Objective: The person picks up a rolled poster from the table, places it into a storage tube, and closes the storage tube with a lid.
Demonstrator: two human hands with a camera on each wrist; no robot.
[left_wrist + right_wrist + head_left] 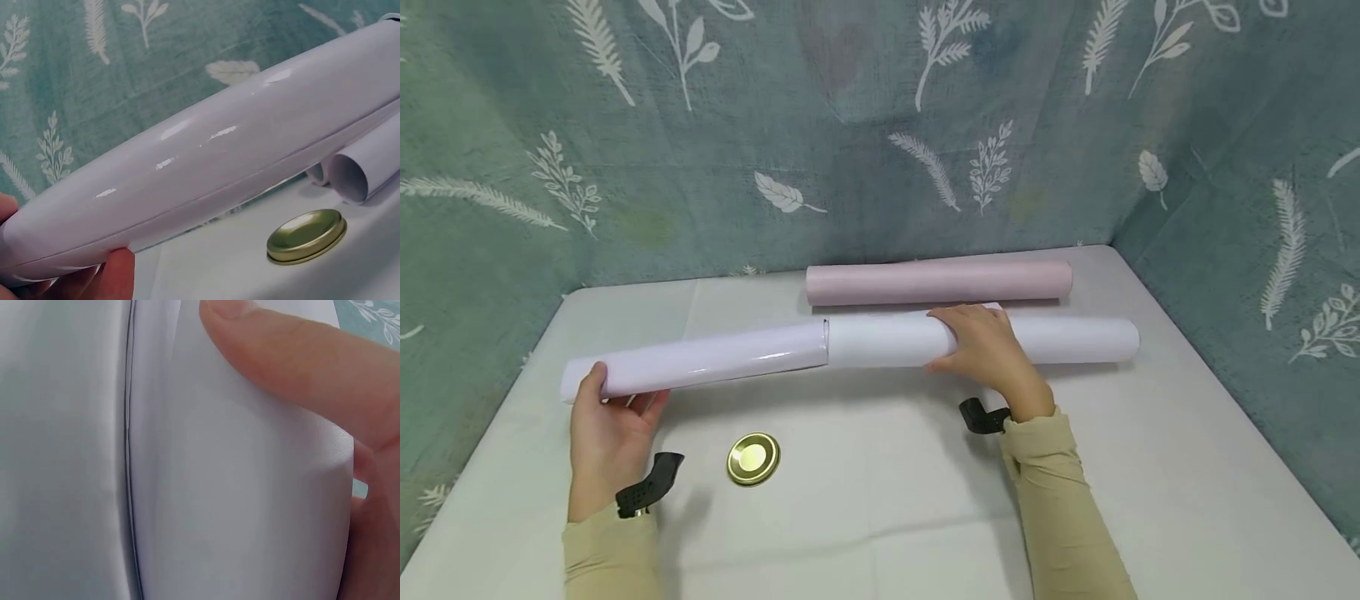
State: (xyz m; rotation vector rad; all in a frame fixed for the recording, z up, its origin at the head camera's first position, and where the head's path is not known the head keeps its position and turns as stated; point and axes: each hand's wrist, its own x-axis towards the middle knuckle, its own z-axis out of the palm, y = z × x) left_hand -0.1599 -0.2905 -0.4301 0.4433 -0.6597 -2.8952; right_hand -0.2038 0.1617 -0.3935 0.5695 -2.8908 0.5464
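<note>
My left hand [613, 437] holds the left end of a glossy, lilac-white roll [715, 360], thumb on top and fingers beneath. In the left wrist view this glossy roll [206, 147] slants upward to the right, with a lengthwise seam along it. Its right end meets a matte white roll [1075, 340] in the head view; whether they touch cannot be told. Around the middle of the white roll, my right hand [988, 350] curls from above. The right wrist view shows the thumb [300, 359] lying across the white surface [250, 487].
A pink roll [940, 282] lies behind the white one, near the table's back edge. Nearer me, a round gold lid [752, 458] rests on the white tablecloth [865, 500]. Leaf-patterned green fabric [850, 100] hangs behind and beside the table.
</note>
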